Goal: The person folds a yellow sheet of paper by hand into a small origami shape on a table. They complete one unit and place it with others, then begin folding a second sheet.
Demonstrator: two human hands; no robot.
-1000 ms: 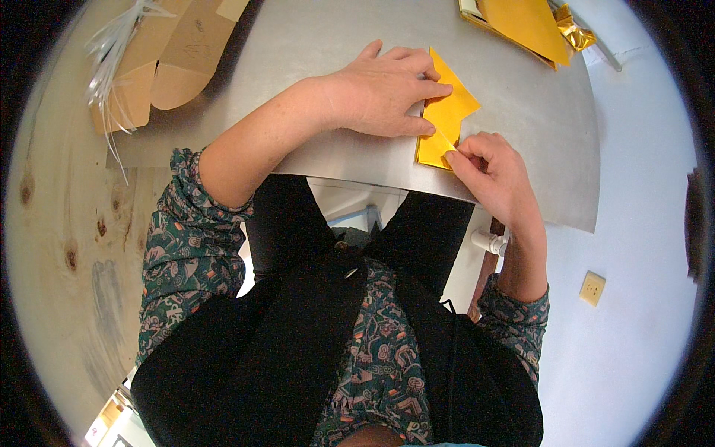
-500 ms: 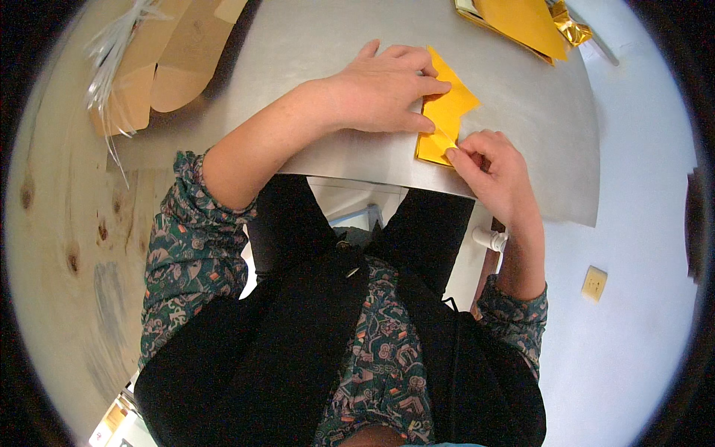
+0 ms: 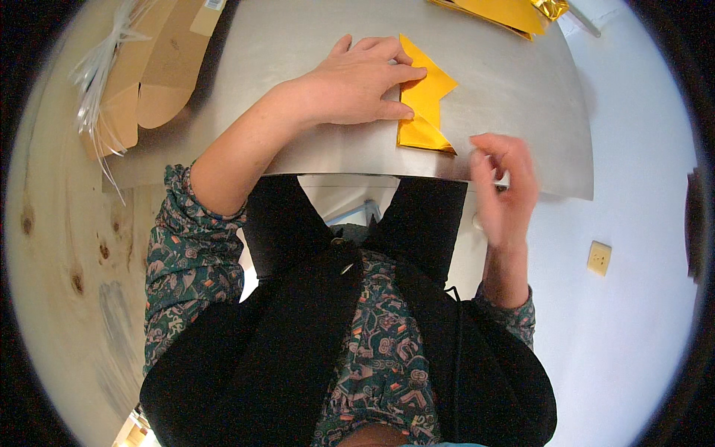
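A folded piece of shiny yellow-gold paper (image 3: 423, 93) lies on the metal table near its front edge. Its right side has a pointed flap at the top and another point at the lower corner, with a notch between. My left hand (image 3: 357, 83) rests along the paper's left edge, fingers spread and thumb and fingertips on it; the hand is open. To the right of the paper, and apart from it, hovers my right hand (image 3: 510, 171). Its fingers are bent and slightly blurred, the thumb stands off from them, and nothing shows in its grasp.
More gold paper sheets (image 3: 499, 13) lie at the table's far right, beside crinkled gold foil (image 3: 551, 7). At the left stands a brown cardboard box (image 3: 167, 78) with clear plastic strips (image 3: 100, 89) hanging over it. The metal table (image 3: 298, 41) has a curved front edge above my lap.
My right hand has let go of the paper's lower right corner and moved away to the right. The left hand stays on the paper. The whole view has shifted slightly.
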